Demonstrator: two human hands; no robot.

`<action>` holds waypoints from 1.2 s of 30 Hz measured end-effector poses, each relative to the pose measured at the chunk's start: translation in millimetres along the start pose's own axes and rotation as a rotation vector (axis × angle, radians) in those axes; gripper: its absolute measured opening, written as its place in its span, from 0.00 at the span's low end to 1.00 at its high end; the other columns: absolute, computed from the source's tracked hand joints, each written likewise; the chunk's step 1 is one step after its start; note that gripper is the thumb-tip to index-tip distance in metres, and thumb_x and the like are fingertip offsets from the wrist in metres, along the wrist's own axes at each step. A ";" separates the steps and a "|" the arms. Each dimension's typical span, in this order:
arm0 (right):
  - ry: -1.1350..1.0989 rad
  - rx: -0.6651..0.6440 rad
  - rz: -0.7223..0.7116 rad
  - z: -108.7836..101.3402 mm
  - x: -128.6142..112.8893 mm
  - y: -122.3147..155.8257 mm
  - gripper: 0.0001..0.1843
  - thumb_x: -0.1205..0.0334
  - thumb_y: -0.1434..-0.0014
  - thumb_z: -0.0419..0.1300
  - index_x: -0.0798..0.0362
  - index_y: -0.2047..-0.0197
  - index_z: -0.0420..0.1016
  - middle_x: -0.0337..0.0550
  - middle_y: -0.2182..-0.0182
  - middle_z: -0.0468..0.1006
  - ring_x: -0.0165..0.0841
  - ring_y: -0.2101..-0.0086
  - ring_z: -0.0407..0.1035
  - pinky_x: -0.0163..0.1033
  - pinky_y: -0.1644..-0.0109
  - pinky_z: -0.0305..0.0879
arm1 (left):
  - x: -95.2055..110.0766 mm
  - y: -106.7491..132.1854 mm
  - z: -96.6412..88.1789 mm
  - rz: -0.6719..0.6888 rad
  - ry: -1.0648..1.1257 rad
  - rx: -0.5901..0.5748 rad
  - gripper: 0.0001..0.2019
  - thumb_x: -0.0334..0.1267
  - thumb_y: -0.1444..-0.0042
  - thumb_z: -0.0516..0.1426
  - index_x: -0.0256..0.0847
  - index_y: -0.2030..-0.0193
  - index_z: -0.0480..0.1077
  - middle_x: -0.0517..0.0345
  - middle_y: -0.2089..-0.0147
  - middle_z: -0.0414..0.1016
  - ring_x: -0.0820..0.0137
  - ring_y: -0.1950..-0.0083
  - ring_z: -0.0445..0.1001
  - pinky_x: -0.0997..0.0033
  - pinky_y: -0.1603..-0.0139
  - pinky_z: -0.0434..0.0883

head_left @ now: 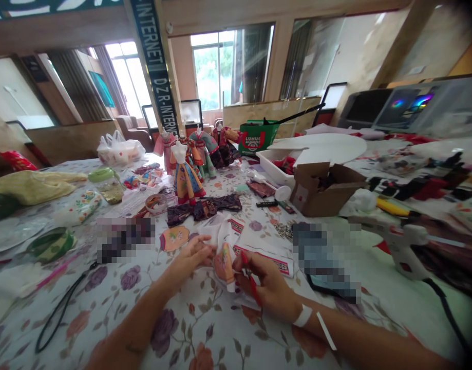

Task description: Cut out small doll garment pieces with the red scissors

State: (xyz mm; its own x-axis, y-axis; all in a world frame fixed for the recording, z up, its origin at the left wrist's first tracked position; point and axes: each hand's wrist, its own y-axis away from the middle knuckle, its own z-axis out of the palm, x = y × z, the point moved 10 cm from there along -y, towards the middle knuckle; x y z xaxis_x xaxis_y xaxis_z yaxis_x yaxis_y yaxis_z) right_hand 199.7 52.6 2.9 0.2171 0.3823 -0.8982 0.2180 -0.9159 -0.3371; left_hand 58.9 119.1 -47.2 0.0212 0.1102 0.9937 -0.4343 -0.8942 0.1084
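On the floral tablecloth point(116, 329), my left hand point(191, 257) steadies white fabric point(225, 241), taut for clean cuts, beside my right hand point(268, 285) gripping red scissors point(253, 290).

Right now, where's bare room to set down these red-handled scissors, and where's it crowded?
Floral tablecloth shows bare below the white embroidered fabric, between your left forearm and right forearm. More lies between the black cord and your left forearm. Crowded: farther on, around the costumed dolls and brown cardboard box.
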 end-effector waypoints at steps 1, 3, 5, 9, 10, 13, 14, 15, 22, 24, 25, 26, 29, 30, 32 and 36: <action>0.034 -0.032 -0.006 2.2 -1.7 0.8 0.02 0.66 0.47 0.59 0.52 0.69 0.67 0.39 0.72 0.72 0.31 0.71 0.65 0.35 0.66 0.65 | -2.5 0.9 3.1 -0.013 0.007 -0.048 0.22 0.46 0.44 0.58 0.39 0.46 0.64 0.50 0.56 0.77 0.71 0.63 0.76 0.73 0.63 0.69; 0.102 -0.088 -0.014 6.1 -3.6 1.7 0.05 0.68 0.51 0.60 0.52 0.70 0.67 0.39 0.73 0.72 0.32 0.72 0.65 0.35 0.67 0.64 | -7.4 3.6 9.7 -0.041 0.040 -0.134 0.24 0.44 0.48 0.62 0.40 0.46 0.64 0.54 0.61 0.77 0.72 0.68 0.75 0.75 0.68 0.67; 0.174 -0.134 -0.017 10.5 -3.0 2.4 0.07 0.71 0.55 0.60 0.51 0.72 0.67 0.38 0.74 0.72 0.32 0.72 0.65 0.35 0.67 0.63 | -10.2 6.7 15.0 -0.061 0.048 -0.191 0.22 0.42 0.52 0.65 0.39 0.50 0.68 0.55 0.64 0.77 0.71 0.68 0.75 0.75 0.69 0.66; 0.323 -0.164 -0.048 16.8 0.7 4.1 0.12 0.76 0.62 0.55 0.50 0.73 0.64 0.37 0.75 0.71 0.33 0.72 0.64 0.34 0.68 0.61 | -4.3 8.8 8.6 -0.044 -0.029 -0.118 0.12 0.43 0.51 0.64 0.36 0.66 0.74 0.55 0.69 0.77 0.71 0.69 0.74 0.75 0.68 0.66; 0.361 -0.139 -0.066 15.3 0.2 4.2 0.13 0.76 0.62 0.54 0.50 0.73 0.63 0.37 0.74 0.71 0.33 0.72 0.64 0.35 0.67 0.61 | 0.9 8.5 1.9 -0.013 -0.027 -0.052 0.12 0.44 0.51 0.63 0.36 0.68 0.73 0.56 0.69 0.77 0.71 0.68 0.73 0.75 0.67 0.66; 0.438 0.007 -0.097 1.9 -4.3 3.8 0.13 0.75 0.59 0.54 0.49 0.70 0.64 0.41 0.70 0.73 0.36 0.69 0.66 0.38 0.65 0.62 | 14.1 9.8 -24.3 0.070 0.048 0.185 0.13 0.48 0.48 0.60 0.39 0.65 0.69 0.61 0.71 0.74 0.75 0.74 0.70 0.78 0.74 0.65; 0.443 0.047 -0.099 -2.5 -6.2 3.8 0.12 0.74 0.57 0.56 0.49 0.69 0.64 0.43 0.68 0.74 0.37 0.68 0.67 0.39 0.65 0.63 | 16.9 11.1 -32.8 0.092 0.079 0.259 0.14 0.50 0.47 0.59 0.41 0.64 0.68 0.63 0.72 0.72 0.77 0.77 0.68 0.79 0.77 0.63; 0.444 0.068 -0.104 -4.9 -8.5 3.9 0.10 0.72 0.55 0.58 0.49 0.68 0.65 0.44 0.67 0.75 0.38 0.67 0.68 0.39 0.64 0.63 | 19.4 12.7 -40.2 0.113 0.107 0.324 0.15 0.51 0.46 0.58 0.41 0.62 0.67 0.65 0.73 0.71 0.78 0.79 0.66 0.80 0.79 0.62; 0.655 -0.353 -0.241 45.6 -14.1 12.2 0.11 0.70 0.58 0.62 0.51 0.69 0.67 0.43 0.70 0.75 0.37 0.68 0.67 0.37 0.67 0.60 | 29.5 16.1 -39.8 0.139 0.377 0.342 0.19 0.43 0.55 0.66 0.42 0.63 0.61 0.67 0.74 0.70 0.77 0.77 0.70 0.80 0.77 0.68; 0.679 -0.444 -0.295 57.6 -12.4 16.7 0.12 0.73 0.59 0.59 0.50 0.70 0.68 0.40 0.72 0.75 0.36 0.69 0.67 0.35 0.68 0.58 | 31.6 16.8 -35.8 0.132 0.443 0.308 0.20 0.39 0.56 0.67 0.42 0.62 0.60 0.68 0.75 0.70 0.78 0.79 0.69 0.81 0.80 0.67; 0.679 -0.455 -0.317 59.4 -12.0 17.2 0.12 0.75 0.58 0.57 0.50 0.70 0.68 0.40 0.72 0.75 0.35 0.69 0.66 0.35 0.68 0.57 | 32.5 17.6 -36.5 0.135 0.455 0.311 0.20 0.38 0.56 0.66 0.43 0.62 0.60 0.69 0.75 0.70 0.78 0.81 0.68 0.81 0.82 0.65; 0.681 -0.441 -0.321 57.7 -10.6 15.7 0.12 0.76 0.58 0.56 0.50 0.70 0.69 0.39 0.72 0.75 0.34 0.69 0.66 0.34 0.68 0.57 | 33.0 18.4 -38.2 0.141 0.460 0.321 0.19 0.38 0.55 0.66 0.43 0.62 0.60 0.69 0.74 0.70 0.78 0.82 0.67 0.82 0.84 0.64; 0.697 -0.227 -0.204 26.7 -0.6 -2.2 0.12 0.77 0.58 0.54 0.50 0.73 0.68 0.40 0.73 0.74 0.33 0.71 0.65 0.34 0.69 0.55 | 31.3 18.1 -42.8 0.148 0.456 0.325 0.15 0.36 0.54 0.65 0.43 0.64 0.62 0.66 0.67 0.74 0.80 0.84 0.66 0.81 0.88 0.61; 0.691 -0.101 -0.135 7.8 3.8 -10.1 0.11 0.76 0.58 0.54 0.51 0.74 0.67 0.40 0.74 0.73 0.33 0.72 0.64 0.34 0.69 0.55 | 28.8 16.7 -42.1 0.134 0.452 0.310 0.13 0.35 0.54 0.65 0.42 0.66 0.63 0.65 0.65 0.74 0.80 0.84 0.65 0.81 0.88 0.61; 0.629 0.159 0.008 -33.5 13.9 -22.1 0.08 0.74 0.58 0.56 0.51 0.75 0.67 0.39 0.76 0.71 0.33 0.73 0.64 0.35 0.69 0.55 | 23.0 13.1 -37.4 0.097 0.452 0.260 0.09 0.34 0.55 0.64 0.39 0.71 0.66 0.64 0.67 0.74 0.81 0.82 0.66 0.81 0.86 0.62; 0.566 0.325 0.086 -71.4 23.8 -38.4 0.05 0.71 0.54 0.54 0.52 0.72 0.66 0.41 0.75 0.73 0.35 0.72 0.67 0.36 0.68 0.59 | 13.5 9.0 -20.5 0.017 0.456 0.155 0.06 0.31 0.58 0.64 0.34 0.72 0.73 0.58 0.70 0.74 0.75 0.71 0.73 0.81 0.73 0.70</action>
State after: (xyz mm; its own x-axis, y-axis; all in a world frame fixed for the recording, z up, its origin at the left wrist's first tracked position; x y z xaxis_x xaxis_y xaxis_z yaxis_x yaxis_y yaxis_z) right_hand 264.4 105.6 14.6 0.7069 0.2306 -0.6687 -0.1012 -0.9026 -0.4184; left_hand 36.8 121.4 -33.4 -0.3967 0.2433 0.8851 -0.2915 -0.9477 0.1299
